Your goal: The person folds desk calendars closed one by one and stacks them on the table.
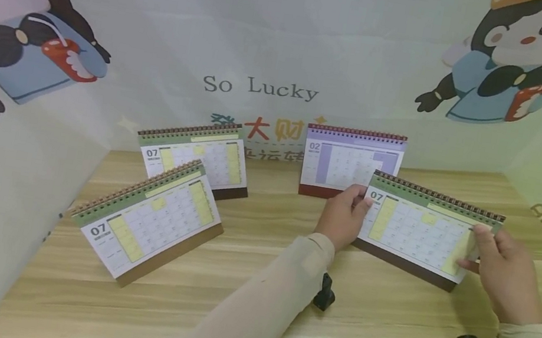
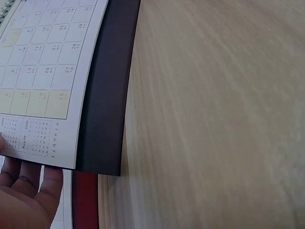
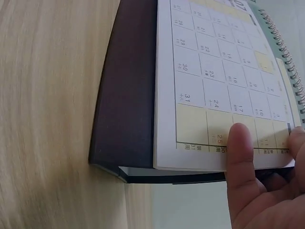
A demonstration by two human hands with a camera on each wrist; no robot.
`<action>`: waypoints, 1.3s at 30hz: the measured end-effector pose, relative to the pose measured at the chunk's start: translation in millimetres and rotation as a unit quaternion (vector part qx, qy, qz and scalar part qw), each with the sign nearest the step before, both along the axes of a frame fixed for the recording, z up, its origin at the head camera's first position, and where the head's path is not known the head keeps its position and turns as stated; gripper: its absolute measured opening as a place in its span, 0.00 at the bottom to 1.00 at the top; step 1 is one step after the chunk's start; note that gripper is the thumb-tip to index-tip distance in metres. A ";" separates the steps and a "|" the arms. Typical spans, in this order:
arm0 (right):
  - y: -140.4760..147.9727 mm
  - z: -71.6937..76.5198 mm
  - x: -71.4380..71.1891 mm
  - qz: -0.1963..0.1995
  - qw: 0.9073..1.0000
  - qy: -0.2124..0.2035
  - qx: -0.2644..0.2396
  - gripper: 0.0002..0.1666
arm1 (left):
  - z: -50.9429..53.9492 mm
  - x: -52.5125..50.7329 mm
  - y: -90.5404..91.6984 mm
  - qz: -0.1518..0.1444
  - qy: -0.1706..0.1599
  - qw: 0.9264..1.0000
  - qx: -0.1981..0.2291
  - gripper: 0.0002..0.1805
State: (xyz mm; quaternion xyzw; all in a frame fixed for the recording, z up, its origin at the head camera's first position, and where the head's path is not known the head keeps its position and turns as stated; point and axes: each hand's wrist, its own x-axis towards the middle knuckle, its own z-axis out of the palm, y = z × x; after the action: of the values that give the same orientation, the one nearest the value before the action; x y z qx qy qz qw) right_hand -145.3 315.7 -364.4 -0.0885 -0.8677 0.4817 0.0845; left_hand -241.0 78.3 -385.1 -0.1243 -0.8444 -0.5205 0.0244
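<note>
My left hand [image 1: 342, 216] grips the left edge of a desk calendar [image 1: 416, 232] with a green header, the number 07 and a dark brown base. Its right edge is held by my right hand [image 1: 509, 271]. In the left wrist view, fingers [image 2: 51, 191] of the left hand reach behind the pages. A digit of the right hand lies over the yellow date column in the right wrist view, while other fingers go behind. Whether the dark base [image 3: 125, 95] touches the table cannot be told. Just behind stands a purple 02 calendar [image 1: 356, 141] with a red base, partly covered.
Two more green-topped 07 calendars stand at the left: a front one [image 1: 160, 222] with a light brown base, overlapping a rear one [image 1: 219, 154] with a dark base. Printed sheets [image 1: 272, 32] wall the wooden table [image 1: 253, 274] at the back and sides.
</note>
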 end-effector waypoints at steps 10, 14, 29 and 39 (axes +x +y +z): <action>3.6 -2.4 -7.6 -0.014 1.000 -0.005 0.005 0.35 | -0.9 3.8 -0.7 -0.008 -0.009 1.000 0.012 0.11; 5.3 -3.5 -10.1 -0.014 1.000 -0.011 0.008 0.35 | -2.7 4.3 -1.3 -0.011 -0.005 1.000 0.013 0.11; 13.2 -7.2 -19.8 0.027 0.999 -0.017 -0.027 0.39 | -2.8 8.2 -3.6 -0.021 0.008 1.000 -0.005 0.13; 11.1 -8.0 -26.7 0.018 0.996 -0.013 -0.084 0.36 | 0.6 11.0 -6.2 -0.038 -0.012 0.999 -0.008 0.11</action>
State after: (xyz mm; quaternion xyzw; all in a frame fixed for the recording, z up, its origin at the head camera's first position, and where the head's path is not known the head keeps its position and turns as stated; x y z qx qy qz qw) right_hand -171.9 326.8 -372.4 -0.0860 -0.8267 0.5532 0.0564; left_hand -229.9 72.1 -384.5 -0.1502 -0.8434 -0.5159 -0.0067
